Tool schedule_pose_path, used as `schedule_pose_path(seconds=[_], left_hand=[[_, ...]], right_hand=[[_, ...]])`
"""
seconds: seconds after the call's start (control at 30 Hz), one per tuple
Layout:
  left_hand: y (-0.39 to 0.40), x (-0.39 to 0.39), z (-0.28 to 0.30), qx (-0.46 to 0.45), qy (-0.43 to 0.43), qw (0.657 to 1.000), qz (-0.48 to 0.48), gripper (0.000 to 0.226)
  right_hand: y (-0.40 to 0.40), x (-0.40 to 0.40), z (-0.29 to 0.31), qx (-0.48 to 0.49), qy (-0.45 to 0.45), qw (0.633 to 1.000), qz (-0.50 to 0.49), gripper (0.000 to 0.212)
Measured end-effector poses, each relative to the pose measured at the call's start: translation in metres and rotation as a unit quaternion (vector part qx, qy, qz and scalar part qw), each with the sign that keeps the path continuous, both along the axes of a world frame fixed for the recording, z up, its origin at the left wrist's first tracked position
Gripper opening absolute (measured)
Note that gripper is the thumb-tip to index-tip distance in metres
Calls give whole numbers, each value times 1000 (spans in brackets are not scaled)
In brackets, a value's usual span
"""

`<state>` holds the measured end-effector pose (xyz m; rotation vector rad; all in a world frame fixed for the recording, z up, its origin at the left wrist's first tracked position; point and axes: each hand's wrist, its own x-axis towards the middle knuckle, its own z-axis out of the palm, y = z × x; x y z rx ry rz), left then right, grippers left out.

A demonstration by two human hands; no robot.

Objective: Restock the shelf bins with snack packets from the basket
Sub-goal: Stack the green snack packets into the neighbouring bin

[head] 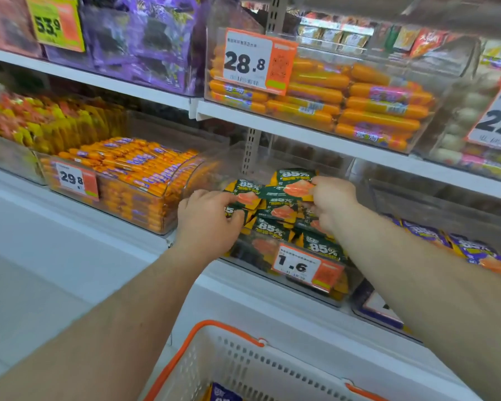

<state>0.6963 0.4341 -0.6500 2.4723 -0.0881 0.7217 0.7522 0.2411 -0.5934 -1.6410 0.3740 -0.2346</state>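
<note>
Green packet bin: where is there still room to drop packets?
The green packet bin looks bare at its back, behind the green packets. Its front, behind the 1.6 price tag, is crowded, under both hands.

I see dark green snack packets point(275, 198) with yellow corners, white "85%" lettering and a salmon-pink picture. The price tag point(307, 267) is white and orange (black digits). My basket point(243, 369) is white with orange handles; neighbouring sausage sticks point(133, 166) are orange, purple-labelled.
</note>
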Motion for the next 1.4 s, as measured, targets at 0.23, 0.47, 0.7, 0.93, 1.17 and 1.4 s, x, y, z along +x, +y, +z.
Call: schedule_pose_path(seconds=[0.23,0.47,0.7,0.93,1.17,1.4], left_hand=[[2,17,-29,86,40,994,-46,57],[-2,17,-30,80,32,995,-43,62],[-5,17,-31,77,47,995,-38,55],[-12,13,-22,60,59,996,-32,31],[-30,-15,-17,31,-182,971,-151,13],[-51,-53,-68,317,417,793,-313,35]], right_hand=[[0,44,-23,-155,91,981,71,24],[-2,63,-48,-388,138,906,98,49],[-1,68,-61,-466,178,859,116,56],[-1,58,-50,-476,172,855,115,56],[8,-5,-30,-536,-203,819,8,16],[9,-104,-117,-442,-461,767,66,13]])
